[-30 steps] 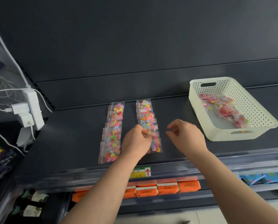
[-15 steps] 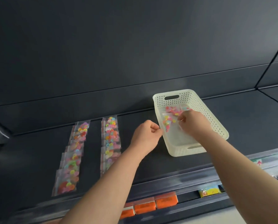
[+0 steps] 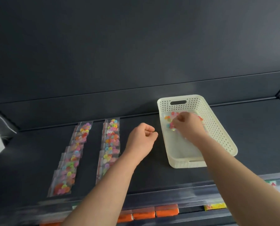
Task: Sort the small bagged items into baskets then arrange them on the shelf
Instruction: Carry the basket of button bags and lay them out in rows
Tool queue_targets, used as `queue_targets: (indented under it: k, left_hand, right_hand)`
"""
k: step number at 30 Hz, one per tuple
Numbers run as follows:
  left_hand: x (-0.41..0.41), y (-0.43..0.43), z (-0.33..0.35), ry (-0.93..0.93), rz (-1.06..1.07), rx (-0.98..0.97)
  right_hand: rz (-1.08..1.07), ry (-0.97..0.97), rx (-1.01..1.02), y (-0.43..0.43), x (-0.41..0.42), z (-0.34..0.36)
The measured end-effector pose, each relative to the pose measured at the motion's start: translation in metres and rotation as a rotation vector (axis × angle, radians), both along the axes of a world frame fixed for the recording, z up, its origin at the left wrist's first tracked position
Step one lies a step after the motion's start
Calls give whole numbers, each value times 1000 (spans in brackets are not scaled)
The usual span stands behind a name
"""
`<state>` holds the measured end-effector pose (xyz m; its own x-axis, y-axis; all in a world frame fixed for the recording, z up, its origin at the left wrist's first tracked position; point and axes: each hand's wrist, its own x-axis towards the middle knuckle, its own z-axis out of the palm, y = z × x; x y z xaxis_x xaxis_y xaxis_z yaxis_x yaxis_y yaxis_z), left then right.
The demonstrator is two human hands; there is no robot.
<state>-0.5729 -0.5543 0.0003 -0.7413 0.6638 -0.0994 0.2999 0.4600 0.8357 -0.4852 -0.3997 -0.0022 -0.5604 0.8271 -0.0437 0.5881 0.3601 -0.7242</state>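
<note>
Pinch looks set: right hand (image 3: 187, 126) curls onto a button bag (image 3: 168, 119) in the white basket (image 3: 217, 126), though blur hides contact. Lift one bag only. Left hand (image 3: 141, 137), empty fist, waits just left.

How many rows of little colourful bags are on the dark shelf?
2. One row of small clear bags of colourful pieces lies far left; the second row lies just right of it, its near end partly behind the left forearm.
</note>
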Motion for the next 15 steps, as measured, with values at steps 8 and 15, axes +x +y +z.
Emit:
queue_targets:
  k: [8, 15]
  left_hand:
    - [-12, -21, 17, -287, 116, 256]
    - [-29, -68, 21, -538, -3, 522]
  right_hand:
    - [212, 499, -317, -43, -1, 40]
    - [359, 376, -410, -96, -16, 39]
